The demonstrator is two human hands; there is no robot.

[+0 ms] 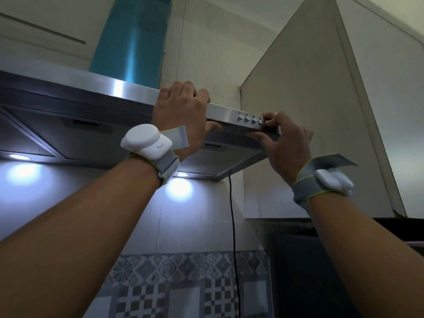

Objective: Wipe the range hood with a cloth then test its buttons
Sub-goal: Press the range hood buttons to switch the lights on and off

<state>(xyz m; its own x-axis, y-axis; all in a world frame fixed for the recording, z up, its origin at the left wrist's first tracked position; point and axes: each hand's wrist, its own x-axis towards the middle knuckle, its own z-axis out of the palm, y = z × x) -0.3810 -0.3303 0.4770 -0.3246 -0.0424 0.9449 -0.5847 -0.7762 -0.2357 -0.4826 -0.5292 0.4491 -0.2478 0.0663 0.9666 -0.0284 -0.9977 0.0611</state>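
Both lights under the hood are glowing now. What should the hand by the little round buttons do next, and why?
Probably slide the right hand one button leftward and press it. Its fingertip sits at the right end of the button row, where a button is hidden. Both hood lights glow, and the left hand grips the range hood edge. Three fan buttons look untouched, and no cloth shows.

Beige wall cabinet [309, 134] at right — patterned grey-and-white tiles [183, 285] low on wall, black cable [234, 237] hanging down in front — pale wall panels [202, 53] above.
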